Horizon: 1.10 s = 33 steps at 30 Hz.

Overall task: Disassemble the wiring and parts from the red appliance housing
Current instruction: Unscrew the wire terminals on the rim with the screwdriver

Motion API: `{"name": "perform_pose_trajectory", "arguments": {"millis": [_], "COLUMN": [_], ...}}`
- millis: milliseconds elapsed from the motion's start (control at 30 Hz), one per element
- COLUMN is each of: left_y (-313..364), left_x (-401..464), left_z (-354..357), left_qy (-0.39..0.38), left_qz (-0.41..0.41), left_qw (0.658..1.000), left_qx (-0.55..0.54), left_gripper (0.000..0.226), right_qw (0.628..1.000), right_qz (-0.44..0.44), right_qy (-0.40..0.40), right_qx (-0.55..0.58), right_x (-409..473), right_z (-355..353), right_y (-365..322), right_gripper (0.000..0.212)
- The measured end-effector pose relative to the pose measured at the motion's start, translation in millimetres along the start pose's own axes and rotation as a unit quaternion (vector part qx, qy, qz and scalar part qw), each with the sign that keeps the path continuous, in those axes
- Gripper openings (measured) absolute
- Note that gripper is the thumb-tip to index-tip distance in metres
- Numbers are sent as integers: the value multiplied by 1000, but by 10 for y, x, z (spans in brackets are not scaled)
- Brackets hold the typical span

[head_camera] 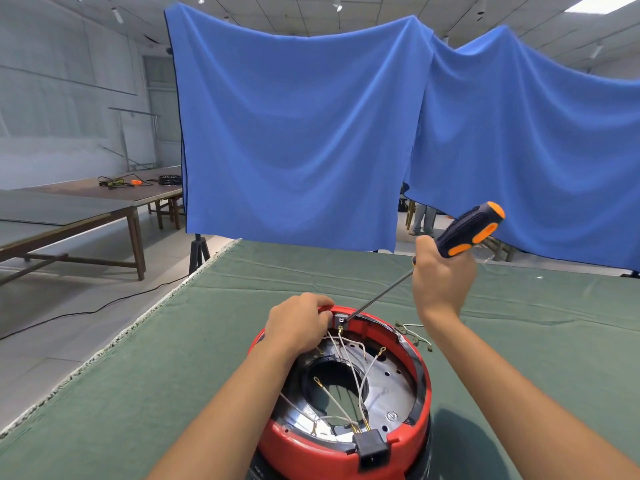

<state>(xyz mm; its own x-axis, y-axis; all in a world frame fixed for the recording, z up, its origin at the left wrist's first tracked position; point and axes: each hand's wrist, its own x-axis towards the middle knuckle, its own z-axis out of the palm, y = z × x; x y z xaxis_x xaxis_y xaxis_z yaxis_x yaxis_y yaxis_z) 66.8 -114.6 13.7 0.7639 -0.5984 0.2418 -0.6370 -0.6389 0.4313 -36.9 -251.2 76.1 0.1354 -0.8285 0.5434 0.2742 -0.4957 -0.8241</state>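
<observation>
The red housing [343, 441] is sitting at the bottom centre of the frame on the green-covered worktop [207, 341], open side up, showing a shiny metal plate [388, 393] with a round opening in its middle. White wires [346, 355] with small ring terminals are looping loosely across that plate; several are running up to the far rim and others down to a black socket block [372, 445] fixed on the near rim.

The left hand [298, 323] is resting over the far left part of the rim, its fingers curling over the red edge and gripping it just beside a small grey part [340, 319] mounted there. The right hand [441, 278] is raised at the right of centre, its grip closing around the black and orange handle of a screwdriver [467, 230]. The shaft is slanting down and to the left, with its tip touching the grey part on the rim.

A small bundle of loose wires [414, 336] is lying on the green cover just to the right of the housing, near the right wrist.

Two blue cloths [294, 133] are hanging across the upper half of the frame behind the worktop. At the left, long brown tables [104, 209] are standing on a pale floor, one carrying cables and an orange item too small to identify.
</observation>
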Motion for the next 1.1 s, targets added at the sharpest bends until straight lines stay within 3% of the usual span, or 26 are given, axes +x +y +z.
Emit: {"name": "perform_pose_trajectory", "arguments": {"millis": [300, 633, 833, 1100], "left_y": [7, -1, -3, 46], "left_x": [24, 19, 11, -33], "left_z": [1, -8, -3, -28], "left_qy": [2, -2, 2, 49], "left_qz": [0, 1, 2, -26], "left_qw": [1000, 1000, 1000, 995], "left_qx": [-10, -10, -14, -78], "left_gripper": [31, 31, 31, 10], "right_qw": [994, 986, 994, 995], "right_qz": [30, 77, 63, 85], "right_qy": [-14, -50, -55, 33], "right_qx": [-101, -142, -76, 39], "right_x": [299, 454, 394, 5], "right_z": [233, 373, 217, -172], "right_y": [52, 114, 86, 229], "right_gripper": [29, 14, 26, 29]}}
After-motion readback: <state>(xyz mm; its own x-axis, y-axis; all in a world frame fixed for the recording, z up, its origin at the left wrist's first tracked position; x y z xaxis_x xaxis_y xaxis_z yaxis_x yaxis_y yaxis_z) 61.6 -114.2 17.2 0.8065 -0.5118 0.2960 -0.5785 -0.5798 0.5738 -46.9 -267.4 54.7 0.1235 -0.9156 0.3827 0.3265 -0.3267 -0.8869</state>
